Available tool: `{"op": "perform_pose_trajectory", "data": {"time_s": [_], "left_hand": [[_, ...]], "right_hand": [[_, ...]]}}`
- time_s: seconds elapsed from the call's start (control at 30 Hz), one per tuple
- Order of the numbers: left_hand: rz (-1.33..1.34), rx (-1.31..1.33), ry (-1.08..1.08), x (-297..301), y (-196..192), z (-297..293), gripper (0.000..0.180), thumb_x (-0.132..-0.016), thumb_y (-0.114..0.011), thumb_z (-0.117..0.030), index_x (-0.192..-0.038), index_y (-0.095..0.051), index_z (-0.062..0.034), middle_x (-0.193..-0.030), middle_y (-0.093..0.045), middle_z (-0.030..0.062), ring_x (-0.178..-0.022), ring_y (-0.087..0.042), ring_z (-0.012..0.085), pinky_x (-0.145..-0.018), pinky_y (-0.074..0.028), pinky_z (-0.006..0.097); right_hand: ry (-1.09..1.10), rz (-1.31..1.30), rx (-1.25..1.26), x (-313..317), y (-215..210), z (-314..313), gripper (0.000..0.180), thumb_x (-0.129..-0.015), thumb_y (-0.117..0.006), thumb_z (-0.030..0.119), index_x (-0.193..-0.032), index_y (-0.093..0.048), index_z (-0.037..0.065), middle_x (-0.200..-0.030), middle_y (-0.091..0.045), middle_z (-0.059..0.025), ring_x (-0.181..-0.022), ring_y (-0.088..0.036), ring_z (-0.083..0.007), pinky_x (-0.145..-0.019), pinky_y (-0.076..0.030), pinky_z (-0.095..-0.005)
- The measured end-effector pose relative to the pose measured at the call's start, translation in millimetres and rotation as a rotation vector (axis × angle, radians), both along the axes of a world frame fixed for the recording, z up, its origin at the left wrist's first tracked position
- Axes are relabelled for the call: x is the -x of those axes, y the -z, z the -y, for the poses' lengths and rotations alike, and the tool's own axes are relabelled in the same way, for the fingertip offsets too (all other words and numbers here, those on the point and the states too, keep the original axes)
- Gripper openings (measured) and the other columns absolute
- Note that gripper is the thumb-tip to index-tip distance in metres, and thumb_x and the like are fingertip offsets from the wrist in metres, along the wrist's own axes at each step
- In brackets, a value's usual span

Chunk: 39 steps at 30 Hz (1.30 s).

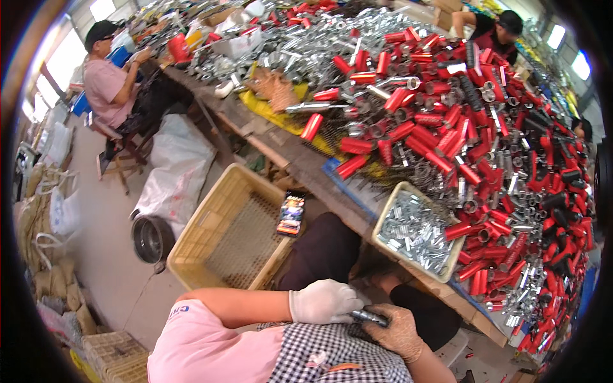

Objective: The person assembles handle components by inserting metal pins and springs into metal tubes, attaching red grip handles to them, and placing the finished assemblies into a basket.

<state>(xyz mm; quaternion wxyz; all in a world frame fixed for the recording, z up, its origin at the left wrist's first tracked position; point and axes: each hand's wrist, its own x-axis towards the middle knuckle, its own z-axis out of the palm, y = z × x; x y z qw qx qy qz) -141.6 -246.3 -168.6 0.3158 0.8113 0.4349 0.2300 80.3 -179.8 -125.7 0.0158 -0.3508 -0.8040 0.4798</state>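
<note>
Head view: both gloved hands meet low over the checked apron. The left hand rests curled, its grip apparently empty, though I cannot tell for sure; the right hand holds a dark tube. Ahead, the desk carries red tubes and a tray of metal clips.

The left hand wears a smooth white cloth glove, the right hand a rougher brown knit one, around a dark glossy tube. Shiny metal clips fill a cream plastic tray beside glossy red tubes; the yellow basket is matt plastic mesh.
</note>
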Motion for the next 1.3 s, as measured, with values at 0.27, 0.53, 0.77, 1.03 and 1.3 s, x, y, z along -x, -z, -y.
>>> {"op": "perform_pose_trajectory", "data": {"time_s": [0.27,0.53,0.77,1.03,1.3], "left_hand": [[-0.120,-0.110,0.159,3.1,-24.1,-49.5,0.028,-0.081,-0.068,-0.031,-0.092,-0.058,-0.0074,-0.074,-0.060,0.0100,-0.071,-0.063,0.0311,-0.061,-0.052,0.043],[-0.156,-0.290,0.356,-27.6,-69.3,-94.9,0.026,-0.080,-0.068,-0.030,-0.093,-0.058,-0.0097,-0.068,-0.057,0.0069,-0.064,-0.062,0.0286,-0.053,-0.050,0.040],[-0.324,-0.545,0.566,-83.6,-92.8,-138.2,0.028,-0.079,-0.060,-0.016,-0.105,-0.062,-0.0060,-0.073,-0.057,0.0036,-0.061,-0.061,0.0220,-0.051,-0.050,0.034],[-0.055,-0.266,0.309,-149.4,-150.5,-291.7,0.051,-0.080,-0.070,-0.033,-0.121,-0.061,-0.0053,-0.103,-0.065,0.0183,-0.098,-0.063,0.0355,-0.085,-0.051,0.044],[-0.561,-0.477,-0.294,-240.2,-148.8,-523.9,0.035,-0.088,-0.058,-0.033,-0.101,-0.070,-0.0034,-0.100,-0.069,0.0199,-0.097,-0.066,0.0363,-0.086,-0.053,0.046]], "right_hand": [[0.053,-0.037,-0.183,2.8,-24.3,-14.5,0.059,-0.071,-0.079,0.026,-0.122,-0.062,0.002,-0.100,-0.068,-0.0211,-0.090,-0.068,-0.0327,-0.080,-0.053,-0.0364],[0.333,-0.217,0.254,-54.4,-23.0,-17.1,0.052,-0.075,-0.077,0.023,-0.121,-0.064,0.001,-0.100,-0.069,-0.0162,-0.090,-0.068,-0.0233,-0.082,-0.052,-0.0318],[0.417,-0.252,-0.144,-94.3,-19.8,-27.3,0.046,-0.075,-0.079,0.028,-0.113,-0.068,0.003,-0.101,-0.070,-0.0176,-0.094,-0.069,-0.0292,-0.084,-0.054,-0.0351],[0.767,-0.313,-0.169,-174.1,-1.5,-56.2,0.042,-0.070,-0.082,0.017,-0.108,-0.071,0.003,-0.090,-0.071,-0.0100,-0.081,-0.068,-0.0181,-0.076,-0.052,-0.0301],[0.555,-0.329,-0.523,-183.6,39.2,-68.0,0.042,-0.078,-0.075,0.027,-0.113,-0.068,0.005,-0.094,-0.067,-0.0133,-0.081,-0.066,-0.0284,-0.070,-0.052,-0.0383]]}}
